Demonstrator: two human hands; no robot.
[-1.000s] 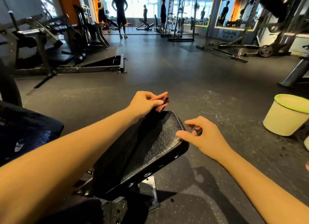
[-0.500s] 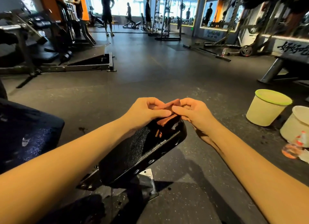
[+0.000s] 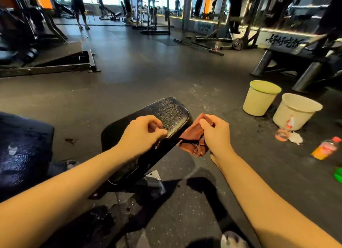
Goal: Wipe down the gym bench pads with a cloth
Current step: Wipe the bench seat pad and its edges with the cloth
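1. The reddish-brown cloth [image 3: 192,136] is partly hidden: its upper part goes inside the right hand [image 3: 216,135], and its lower folds are hard to make out.
2. The left hand [image 3: 140,135] has curled fingers, and its inner side is hidden, so I cannot tell whether it pinches anything.
3. The right hand grips the cloth with curled fingers. The two hands are apart.
4. The black, tilted bench pad [image 3: 166,114] lies under the left hand and continues beyond it.
5. The cloth hangs between the hands, just beside the pad's right edge; I cannot tell whether it touches the pad.
6. Left of the left forearm, a second dark pad [image 3: 24,146] is cut off by the picture edge.
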